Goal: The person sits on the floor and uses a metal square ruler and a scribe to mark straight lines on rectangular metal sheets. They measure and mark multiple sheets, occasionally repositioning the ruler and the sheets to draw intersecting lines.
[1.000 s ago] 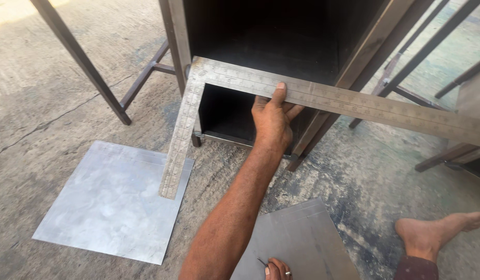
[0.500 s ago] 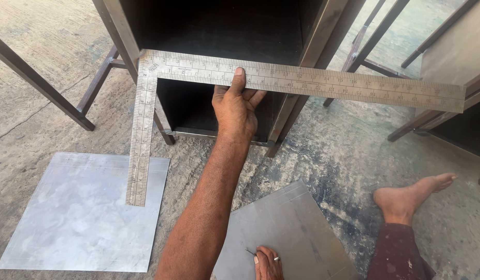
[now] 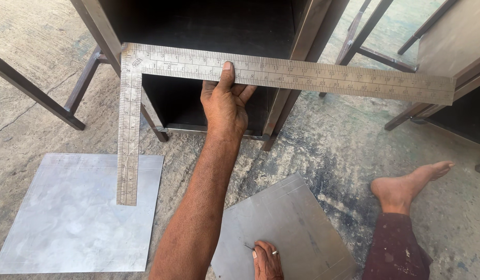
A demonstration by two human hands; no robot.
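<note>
Steel framing square (image 3: 281, 75): held in the air in front of the dark metal cabinet (image 3: 219, 31), long arm level, short arm hanging down over the left metal sheet (image 3: 74, 218). The left hand (image 3: 227, 106) is closed on the long arm, thumb on its face, fingers hidden behind. The right hand (image 3: 266, 259), partly cut off by the frame edge, pinches a thin scriber on the right metal sheet (image 3: 297, 228), well below the square.

the left hand (image 3: 227, 103) reaches forward on a straight, bare forearm, fingers curled around the long arm of the steel square (image 3: 281, 72), thumb pressed flat on its face, gripping near its middle. the right hand (image 3: 267, 260) sits low, well below the square, knuckles up, pinching a thin pointed tool. a bare foot (image 3: 405, 186) lies below the square's right end.
</note>
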